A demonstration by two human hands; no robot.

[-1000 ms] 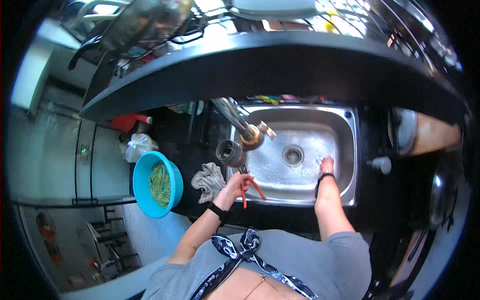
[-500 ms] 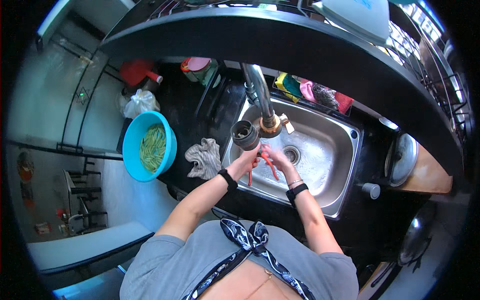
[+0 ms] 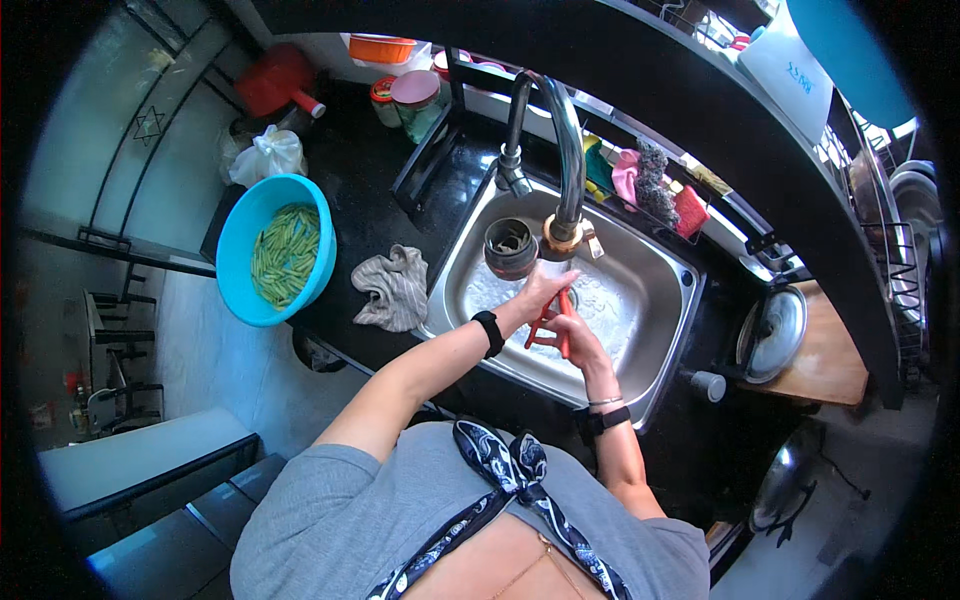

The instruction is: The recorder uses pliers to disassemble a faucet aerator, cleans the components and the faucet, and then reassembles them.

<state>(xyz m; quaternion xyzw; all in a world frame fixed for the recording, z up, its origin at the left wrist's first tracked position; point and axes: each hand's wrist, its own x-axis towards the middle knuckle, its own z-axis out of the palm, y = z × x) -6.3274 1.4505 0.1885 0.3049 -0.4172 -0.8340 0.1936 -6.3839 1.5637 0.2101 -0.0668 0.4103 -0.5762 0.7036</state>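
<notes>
My left hand (image 3: 543, 288) is closed near the jaw end of red-handled pliers (image 3: 565, 338), just below a dark cylindrical fitting (image 3: 510, 260) with material inside; exactly what its fingers grip is partly hidden. My right hand (image 3: 577, 338) grips the red handles. Both hands are over the steel sink (image 3: 655, 360), whose basin is wet. The chrome faucet (image 3: 567, 150) arches above them, with a rusty collar (image 3: 562, 238) and a small tap handle beside the cylinder. A crumpled striped cloth (image 3: 388, 290) lies left of the sink.
A blue basin (image 3: 230, 265) of green beans, a white bag (image 3: 267, 160) and jars (image 3: 415, 100) are at the left. Sponges (image 3: 690, 210) line the sink's back. A pot lid (image 3: 775, 335) on a wooden board (image 3: 830, 370) sits right, under a shelf (image 3: 700, 90) of dishes.
My right hand has moved from low in the sink's right side up onto the plier handles. My left hand has shifted toward the jaws. The view has turned and moved.
</notes>
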